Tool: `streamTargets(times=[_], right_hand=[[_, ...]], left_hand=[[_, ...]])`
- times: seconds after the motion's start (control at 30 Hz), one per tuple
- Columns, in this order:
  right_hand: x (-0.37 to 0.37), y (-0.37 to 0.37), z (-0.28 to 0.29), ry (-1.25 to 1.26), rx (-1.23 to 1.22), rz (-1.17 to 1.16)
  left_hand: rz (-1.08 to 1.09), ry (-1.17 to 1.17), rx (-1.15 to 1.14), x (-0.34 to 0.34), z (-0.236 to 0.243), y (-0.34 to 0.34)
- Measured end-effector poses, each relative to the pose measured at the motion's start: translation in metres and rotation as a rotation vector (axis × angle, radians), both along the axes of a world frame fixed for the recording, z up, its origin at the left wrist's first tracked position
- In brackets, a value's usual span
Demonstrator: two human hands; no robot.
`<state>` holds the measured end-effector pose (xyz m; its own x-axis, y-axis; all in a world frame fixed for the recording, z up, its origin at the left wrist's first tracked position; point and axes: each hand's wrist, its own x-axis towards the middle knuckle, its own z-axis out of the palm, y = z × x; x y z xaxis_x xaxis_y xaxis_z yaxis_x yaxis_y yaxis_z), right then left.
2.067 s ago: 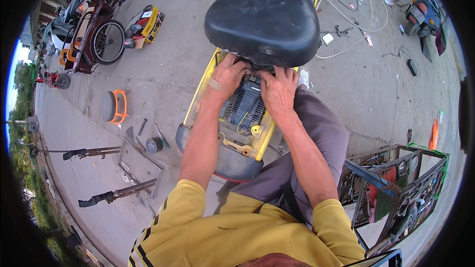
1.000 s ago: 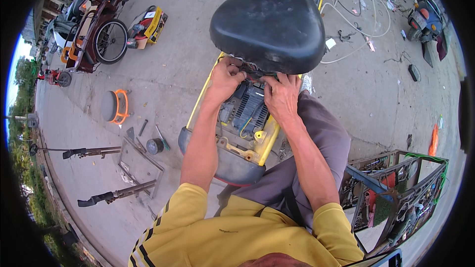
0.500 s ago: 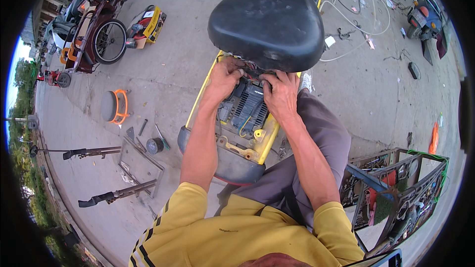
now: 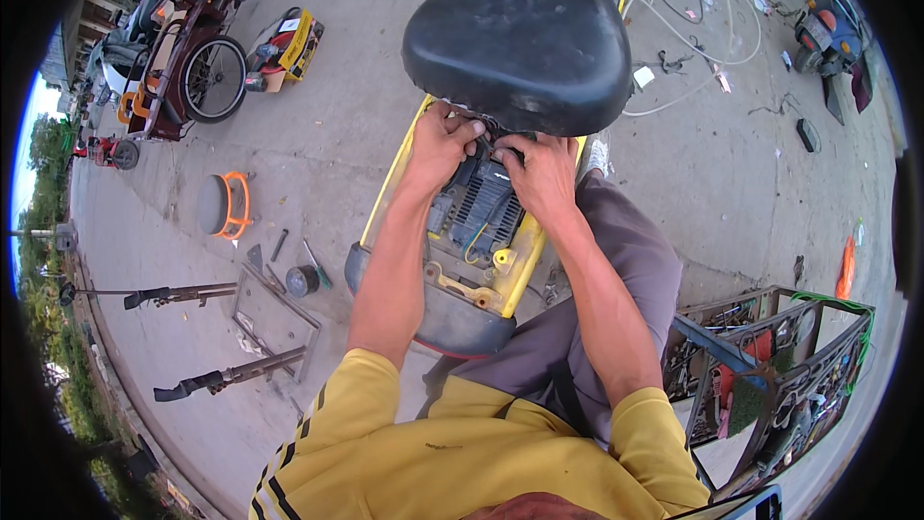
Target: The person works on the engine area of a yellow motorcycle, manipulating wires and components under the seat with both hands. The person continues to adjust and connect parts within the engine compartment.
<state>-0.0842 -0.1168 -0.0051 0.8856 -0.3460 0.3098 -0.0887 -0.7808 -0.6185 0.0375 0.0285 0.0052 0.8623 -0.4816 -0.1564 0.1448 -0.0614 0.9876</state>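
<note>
A black scooter saddle overhangs the yellow frame of an electric scooter. Just beneath its near edge, my left hand is closed, thumb against fingers, on dark wires. Opposite it, my right hand pinches the same bundle, its fingers bent inward and partly under the saddle. The fingertips almost meet, and the saddle's shadow hides how the wires run. A finned black controller box lies in the open frame below my hands. Near it a thin yellow wire loops.
A round stool with orange legs stands on the left, near loose hand tools and a metal frame. At lower right is a metal rack full of tools and parts. A pale hose coils on the ground at upper right.
My right hand has shifted slightly left, bringing its fingertips closer to my left hand. My left hand has barely moved. Red wire visible between them earlier is now mostly hidden.
</note>
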Motion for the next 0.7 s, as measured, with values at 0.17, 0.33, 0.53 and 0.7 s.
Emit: streamTargets(times=[0.17,0.33,0.53,0.7], right_hand=[[0.004,0.001,0.002,0.01,-0.012,-0.018],[0.004,0.0,0.0,0.009,0.01,-0.026],[0.004,-0.002,-0.001,0.028,-0.001,-0.031],[0.005,-0.004,-0.007,0.002,-0.005,-0.029]], left_hand=[[0.028,-0.068,0.105,-0.002,0.008,-0.004],[-0.042,-0.097,0.14,-0.007,0.011,0.0],[-0.032,-0.065,0.073,-0.006,0.004,-0.005],[-0.051,-0.084,0.091,0.001,-0.005,-0.003]])
